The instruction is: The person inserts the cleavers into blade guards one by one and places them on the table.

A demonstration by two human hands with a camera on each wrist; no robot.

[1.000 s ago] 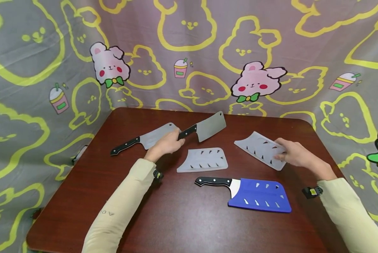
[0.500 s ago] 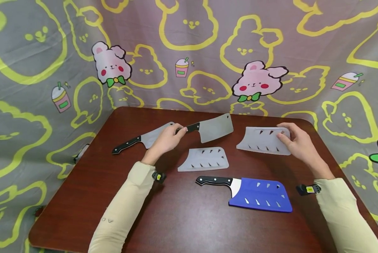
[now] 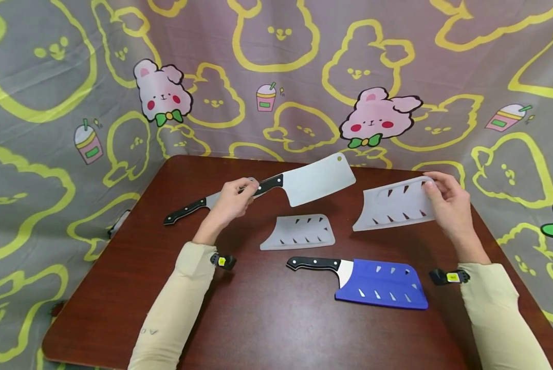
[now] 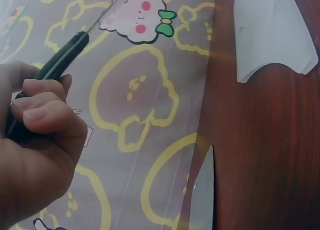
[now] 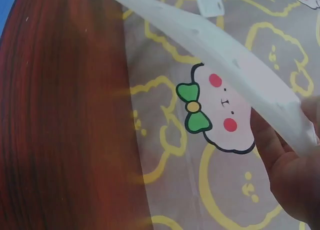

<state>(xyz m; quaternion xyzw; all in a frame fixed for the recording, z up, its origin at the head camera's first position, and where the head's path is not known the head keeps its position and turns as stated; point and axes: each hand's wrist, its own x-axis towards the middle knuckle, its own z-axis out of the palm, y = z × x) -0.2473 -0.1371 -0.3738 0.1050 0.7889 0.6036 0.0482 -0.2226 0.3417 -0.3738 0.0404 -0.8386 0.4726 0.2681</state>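
My left hand point(image 3: 230, 201) grips a cleaver point(image 3: 317, 181) by its black riveted handle, its broad blade raised and pointing right. In the left wrist view, fingers curl round the handle point(image 4: 70, 55). At the right, my right hand point(image 3: 452, 208) pinches one end of a translucent white blade cover point(image 3: 389, 204), thumb in front. The cover's curved end faces the cleaver, with a gap between them. It appears edge-on in the right wrist view, a long white strip point(image 5: 235, 65) held at its lower end.
A second cleaver point(image 3: 186, 210) lies behind my left hand, partly hidden. Another white blade cover point(image 3: 299, 232) lies mid-table. Nearer stands no obstacle but a cleaver in a blue blade cover point(image 3: 380, 282), lying flat. A patterned curtain point(image 3: 299, 61) borders the brown table point(image 3: 258, 318).
The cleaver in my left hand has risen, its blade turning brighter. My right hand has lifted the white blade cover off the table and turned it so its curved end faces left.
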